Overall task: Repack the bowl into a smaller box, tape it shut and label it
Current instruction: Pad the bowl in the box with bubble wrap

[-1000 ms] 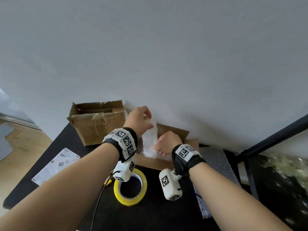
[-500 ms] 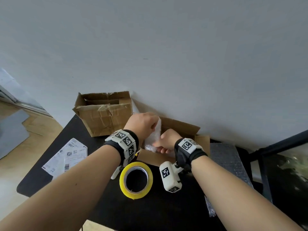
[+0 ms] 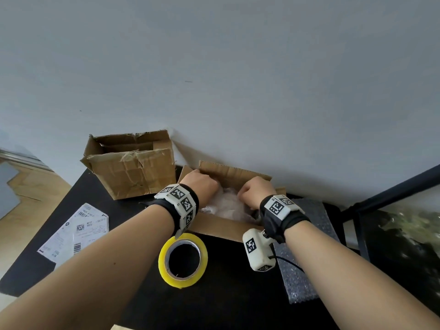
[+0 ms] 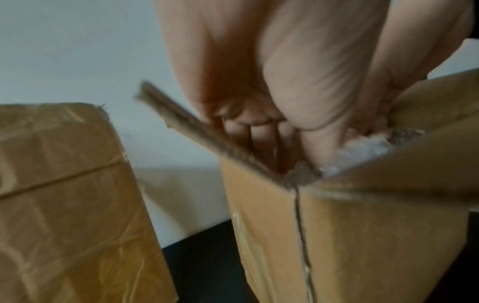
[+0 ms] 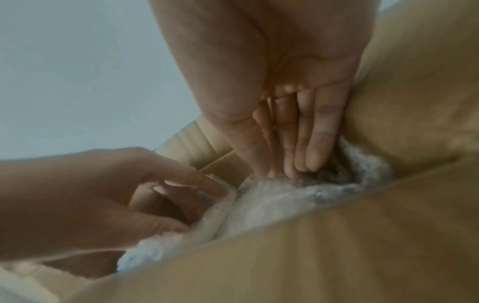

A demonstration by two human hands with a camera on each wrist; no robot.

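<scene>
A bundle of bubble wrap [image 3: 225, 206] sits inside the small open cardboard box [image 3: 221, 228] at the table's back; the bowl itself is hidden in the wrap. My left hand [image 3: 202, 184] reaches into the box's left side. Its fingers [image 4: 261, 139] go down beside the flap, and its thumb and curled fingers pinch the wrap's edge [image 5: 220, 203]. My right hand [image 3: 257, 191] is at the box's right side. Its straight fingers [image 5: 308, 143] press the bubble wrap [image 5: 337, 190] down against the box wall [image 5: 414, 123].
A larger, worn open box [image 3: 133, 172] stands to the left, close to the small one [image 4: 376, 235]. A yellow tape roll [image 3: 182, 259] lies in front of the small box. Printed labels [image 3: 76, 232] lie at the left edge of the black table [image 3: 226, 294], a bubble-wrap sheet [image 3: 302, 258] at the right.
Both hands have gone down with the bubble wrap, which stood up above the box before and now lies pushed inside it. The view has also tilted downward.
</scene>
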